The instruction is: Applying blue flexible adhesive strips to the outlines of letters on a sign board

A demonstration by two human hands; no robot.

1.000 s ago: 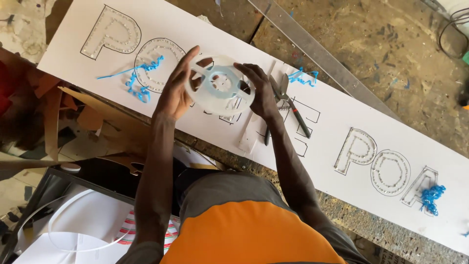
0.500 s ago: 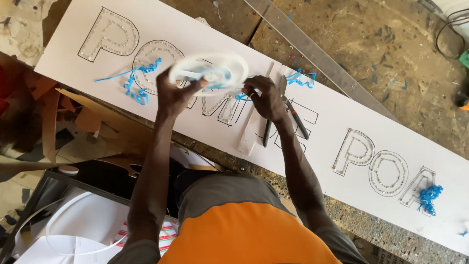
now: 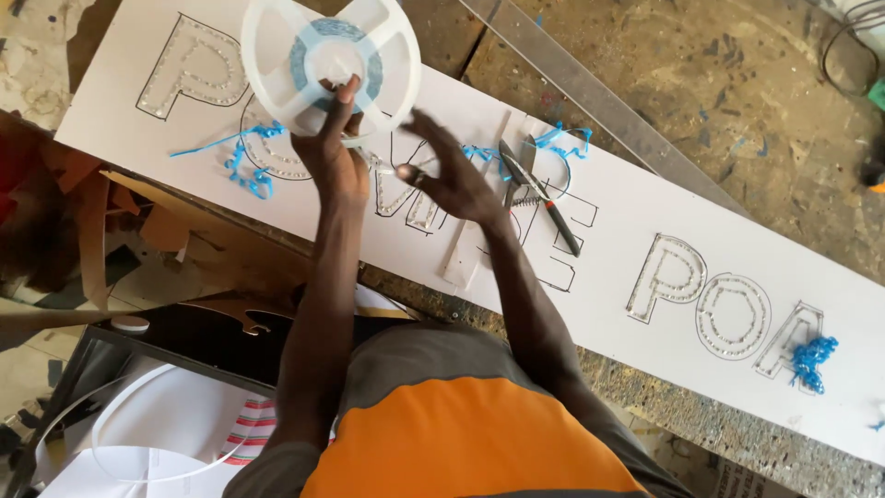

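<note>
Left hand (image 3: pixel 334 152) raised at upper centre of frame, fingers pinching hub of white plastic reel (image 3: pixel 330 63) wound with blue strip; reel's upper rim nearly at top frame edge. Right hand (image 3: pixel 454 175) just right of it, fingers spread, holding nothing. Below both: long white sign board (image 3: pixel 645 221) running diagonally, outlined letters. Pliers (image 3: pixel 542 198) just right of right hand. Blue curled scraps (image 3: pixel 247 166) near board's lower-left edge. Bare surface (image 3: pixel 737 101) free at upper right.

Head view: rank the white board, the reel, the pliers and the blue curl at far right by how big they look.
1. white board
2. reel, raised toward the camera, so it may look oversized
3. pliers
4. blue curl
</note>
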